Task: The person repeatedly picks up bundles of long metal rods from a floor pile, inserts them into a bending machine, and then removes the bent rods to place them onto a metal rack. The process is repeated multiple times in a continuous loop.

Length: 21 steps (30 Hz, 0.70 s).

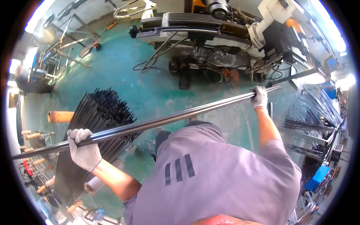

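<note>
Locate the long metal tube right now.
In the head view, the long metal tube runs across the middle, gripped by the left hand and right hand, above the bundle of dark rods.

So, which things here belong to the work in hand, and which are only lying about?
In hand:
- long metal tubes, gripped near both ends
- left hand, in a white glove
- right hand, in a white glove
- bundle of dark rods just under the tubes

Lying about:
- machine on the green floor
- cables beside it
- rack of rods at right

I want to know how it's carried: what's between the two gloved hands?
In the head view, the long dark metal rod runs bare between left hand and right hand, crossing above the green floor.
</note>
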Available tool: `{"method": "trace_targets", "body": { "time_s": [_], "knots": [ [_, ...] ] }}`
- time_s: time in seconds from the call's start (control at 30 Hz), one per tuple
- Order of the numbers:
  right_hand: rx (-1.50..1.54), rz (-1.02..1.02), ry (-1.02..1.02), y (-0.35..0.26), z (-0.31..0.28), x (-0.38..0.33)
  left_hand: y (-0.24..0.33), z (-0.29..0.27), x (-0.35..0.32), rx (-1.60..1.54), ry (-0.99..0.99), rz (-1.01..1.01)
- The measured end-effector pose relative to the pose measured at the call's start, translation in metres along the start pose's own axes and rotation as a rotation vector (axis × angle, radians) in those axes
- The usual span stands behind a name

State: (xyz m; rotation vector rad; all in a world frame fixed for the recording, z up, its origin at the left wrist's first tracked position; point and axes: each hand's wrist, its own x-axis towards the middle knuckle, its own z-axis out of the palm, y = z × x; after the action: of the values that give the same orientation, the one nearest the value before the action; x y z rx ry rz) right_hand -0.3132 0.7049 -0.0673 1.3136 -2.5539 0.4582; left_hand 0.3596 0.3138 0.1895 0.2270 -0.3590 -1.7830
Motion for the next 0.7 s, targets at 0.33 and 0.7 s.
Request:
{"method": "trace_targets", "body": {
  "time_s": [0.33,0.7],
  "knots": [
    [2.311,1.069,0.273,-0.073,-0.048,0.042,-0.175,0.052,0.117,0.081,-0.066,-0.233],
    [1.907,1.127,0.787,-0.088,-0.035,0.178,-0.178,0.001,0.318,0.105,-0.239,-0.443]
  ]
}}
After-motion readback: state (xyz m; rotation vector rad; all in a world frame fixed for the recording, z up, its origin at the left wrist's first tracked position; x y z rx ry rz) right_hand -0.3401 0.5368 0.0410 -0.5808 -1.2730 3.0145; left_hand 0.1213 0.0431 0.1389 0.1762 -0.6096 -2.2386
